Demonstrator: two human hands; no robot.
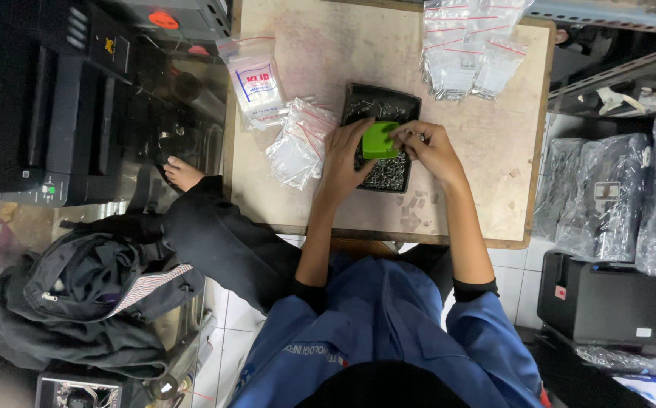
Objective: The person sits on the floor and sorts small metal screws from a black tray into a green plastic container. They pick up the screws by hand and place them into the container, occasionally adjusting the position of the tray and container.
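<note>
Left hand [345, 157] grips a green scoop [379, 140] over the black tray [358, 97] of small metal parts at mid-surface. Right hand [428, 148] has its fingers pinched closed on something small beside the scoop; what it is cannot be told. Risk: a tilted scoop could scatter parts off the tray. Bags [298, 140] crowd the left; more bags [468, 53] sit at the far edge. Bare surface [494, 151] lies right.
</note>
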